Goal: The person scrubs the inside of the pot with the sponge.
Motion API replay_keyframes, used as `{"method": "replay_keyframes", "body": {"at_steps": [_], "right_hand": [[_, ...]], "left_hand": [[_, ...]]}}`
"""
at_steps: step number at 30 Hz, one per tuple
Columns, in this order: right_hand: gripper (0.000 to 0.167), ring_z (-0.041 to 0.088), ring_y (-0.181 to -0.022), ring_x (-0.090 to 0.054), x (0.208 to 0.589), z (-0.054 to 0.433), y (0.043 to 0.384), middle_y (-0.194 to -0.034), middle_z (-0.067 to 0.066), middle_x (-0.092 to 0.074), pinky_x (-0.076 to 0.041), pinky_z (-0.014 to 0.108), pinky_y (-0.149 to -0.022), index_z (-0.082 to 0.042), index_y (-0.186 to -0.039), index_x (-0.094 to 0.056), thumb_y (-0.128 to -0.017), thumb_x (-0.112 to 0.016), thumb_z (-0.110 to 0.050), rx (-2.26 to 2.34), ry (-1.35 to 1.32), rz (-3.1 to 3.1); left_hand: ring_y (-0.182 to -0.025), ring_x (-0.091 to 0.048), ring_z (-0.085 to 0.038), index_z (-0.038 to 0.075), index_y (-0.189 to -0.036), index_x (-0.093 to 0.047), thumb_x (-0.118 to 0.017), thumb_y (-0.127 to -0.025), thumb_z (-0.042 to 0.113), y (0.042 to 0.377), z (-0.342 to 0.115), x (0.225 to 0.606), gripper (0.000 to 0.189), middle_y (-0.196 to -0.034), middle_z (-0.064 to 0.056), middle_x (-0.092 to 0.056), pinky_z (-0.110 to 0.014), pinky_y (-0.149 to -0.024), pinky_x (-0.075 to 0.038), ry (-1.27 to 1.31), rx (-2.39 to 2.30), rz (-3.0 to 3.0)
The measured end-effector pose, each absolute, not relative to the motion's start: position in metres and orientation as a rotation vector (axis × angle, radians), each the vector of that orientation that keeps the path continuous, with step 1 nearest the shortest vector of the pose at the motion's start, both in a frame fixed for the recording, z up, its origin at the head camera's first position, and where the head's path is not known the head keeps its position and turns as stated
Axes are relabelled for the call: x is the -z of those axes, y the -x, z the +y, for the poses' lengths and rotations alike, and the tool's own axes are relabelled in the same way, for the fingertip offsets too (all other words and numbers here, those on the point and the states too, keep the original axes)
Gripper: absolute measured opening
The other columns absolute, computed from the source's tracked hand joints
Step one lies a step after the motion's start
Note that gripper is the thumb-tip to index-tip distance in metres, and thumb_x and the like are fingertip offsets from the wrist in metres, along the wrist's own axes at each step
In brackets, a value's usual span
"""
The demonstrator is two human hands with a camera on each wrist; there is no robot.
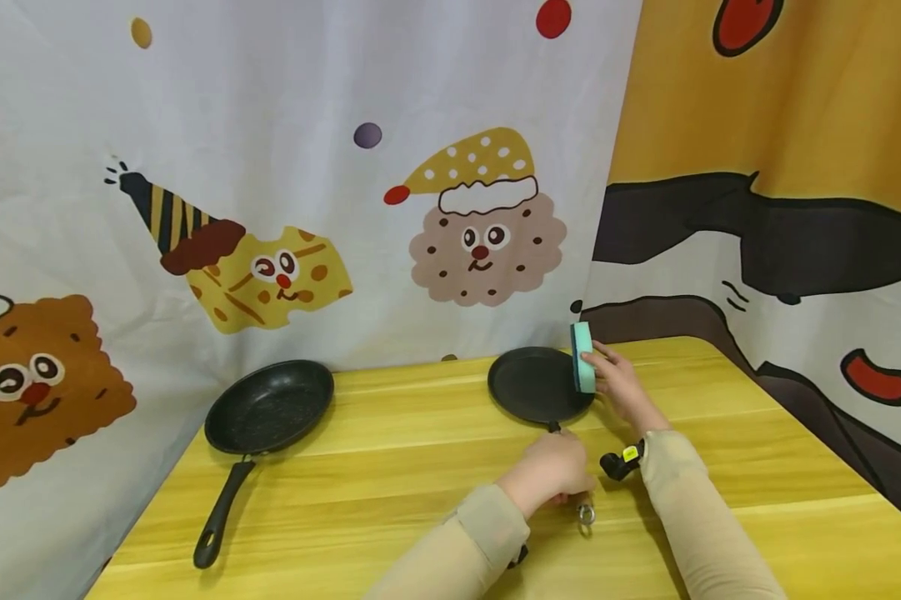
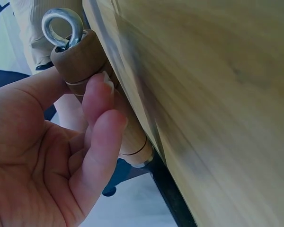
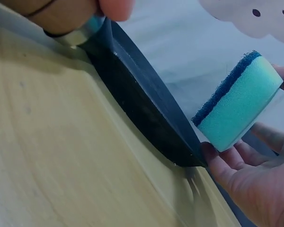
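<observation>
My left hand grips the handle of a flat black griddle pan on the table. The left wrist view shows that hand with its thumb and fingers around the wooden handle, which ends in a metal ring. Between the fingers and thumb of my right hand is a sponge, pale green with a dark scouring side. In the right wrist view the sponge is tilted above the pan's rim, apart from its surface, its dark side facing the pan.
A deeper black frying pan rests at the table's left, its handle pointing to the near edge. A printed curtain hangs right behind the wooden table. A black wrist camera is strapped to the right wrist.
</observation>
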State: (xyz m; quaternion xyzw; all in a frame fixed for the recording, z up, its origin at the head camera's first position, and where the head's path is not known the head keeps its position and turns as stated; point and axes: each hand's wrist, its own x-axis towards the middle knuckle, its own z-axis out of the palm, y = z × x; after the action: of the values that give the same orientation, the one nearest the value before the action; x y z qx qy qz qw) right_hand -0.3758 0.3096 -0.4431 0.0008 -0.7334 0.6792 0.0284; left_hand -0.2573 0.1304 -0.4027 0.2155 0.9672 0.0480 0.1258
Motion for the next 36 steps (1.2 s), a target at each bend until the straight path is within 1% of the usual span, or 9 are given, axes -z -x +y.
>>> {"method": "replay_keyframes", "body": {"at_steps": [4, 7, 11, 14, 21, 28, 32, 36], "right_hand": [[0.079, 0.037, -0.126, -0.04, 0.443, 0.312, 0.377, -0.147, 0.026, -0.031, -0.045, 0.032, -0.091, -0.011, -0.157, -0.016, -0.097, -0.055, -0.044, -2.085, 0.036, -2.246], [0.08, 0.037, -0.126, -0.041, 0.442, 0.312, 0.378, -0.146, 0.025, -0.033, -0.043, 0.038, -0.096, -0.011, -0.156, -0.018, -0.096, -0.057, -0.046, -2.066, 0.045, -2.245], [0.081, 0.04, -0.129, -0.039, 0.443, 0.311, 0.379, -0.146, 0.027, -0.032, -0.035, 0.049, -0.105, -0.009, -0.156, -0.018, -0.096, -0.057, -0.046, -2.061, 0.029, -2.237], [0.081, 0.042, -0.13, -0.037, 0.444, 0.311, 0.379, -0.147, 0.028, -0.03, -0.031, 0.053, -0.108, -0.009, -0.156, -0.017, -0.096, -0.057, -0.046, -2.065, 0.017, -2.233], [0.08, 0.041, -0.129, -0.039, 0.444, 0.311, 0.379, -0.146, 0.027, -0.031, -0.031, 0.052, -0.108, -0.008, -0.156, -0.018, -0.096, -0.058, -0.044, -2.074, 0.043, -2.219], [0.079, 0.039, -0.129, -0.039, 0.443, 0.313, 0.377, -0.148, 0.027, -0.029, -0.032, 0.051, -0.108, -0.009, -0.156, -0.016, -0.097, -0.055, -0.045, -2.071, 0.059, -2.23], [0.078, 0.032, -0.123, -0.042, 0.438, 0.314, 0.373, -0.147, 0.025, -0.03, -0.035, 0.046, -0.106, -0.01, -0.157, -0.014, -0.098, -0.053, -0.044, -2.098, 0.069, -2.222], [0.08, 0.025, -0.115, -0.046, 0.439, 0.315, 0.375, -0.145, 0.021, -0.031, -0.039, 0.039, -0.101, -0.01, -0.157, -0.014, -0.097, -0.053, -0.047, -2.104, 0.083, -2.22]], "left_hand": [[-0.036, -0.054, -0.008, -0.003, -0.14, -0.043, -0.066, -0.089, 0.046, 0.258, 0.135, 0.402, 0.074, -0.044, 0.004, -0.054, -0.021, -0.043, -0.043, -0.62, -0.135, 2.835], [-0.036, -0.054, -0.008, -0.002, -0.14, -0.043, -0.067, -0.088, 0.046, 0.259, 0.137, 0.402, 0.075, -0.044, 0.004, -0.055, -0.022, -0.043, -0.043, -0.598, -0.147, 2.84], [-0.036, -0.054, -0.007, -0.001, -0.143, -0.04, -0.067, -0.087, 0.049, 0.26, 0.14, 0.403, 0.079, -0.046, 0.005, -0.056, -0.022, -0.044, -0.043, -0.585, -0.159, 2.835], [-0.036, -0.054, -0.007, 0.0, -0.145, -0.038, -0.066, -0.087, 0.051, 0.261, 0.141, 0.404, 0.082, -0.047, 0.005, -0.056, -0.021, -0.045, -0.043, -0.584, -0.164, 2.828], [-0.038, -0.055, -0.006, 0.001, -0.149, -0.032, -0.062, -0.089, 0.055, 0.261, 0.145, 0.404, 0.086, -0.048, 0.006, -0.058, -0.019, -0.047, -0.043, -0.625, -0.152, 2.788], [-0.04, -0.057, -0.007, 0.001, -0.151, -0.029, -0.06, -0.091, 0.055, 0.26, 0.147, 0.403, 0.087, -0.048, 0.005, -0.059, -0.019, -0.044, -0.044, -0.645, -0.169, 2.765], [-0.041, -0.058, -0.008, 0.001, -0.15, -0.03, -0.061, -0.089, 0.056, 0.26, 0.147, 0.403, 0.088, -0.048, 0.005, -0.059, -0.021, -0.042, -0.045, -0.625, -0.222, 2.748], [-0.042, -0.059, -0.01, 0.001, -0.145, -0.037, -0.064, -0.088, 0.055, 0.26, 0.147, 0.403, 0.083, -0.05, 0.004, -0.059, -0.022, -0.041, -0.046, -0.592, -0.297, 2.724]]}}
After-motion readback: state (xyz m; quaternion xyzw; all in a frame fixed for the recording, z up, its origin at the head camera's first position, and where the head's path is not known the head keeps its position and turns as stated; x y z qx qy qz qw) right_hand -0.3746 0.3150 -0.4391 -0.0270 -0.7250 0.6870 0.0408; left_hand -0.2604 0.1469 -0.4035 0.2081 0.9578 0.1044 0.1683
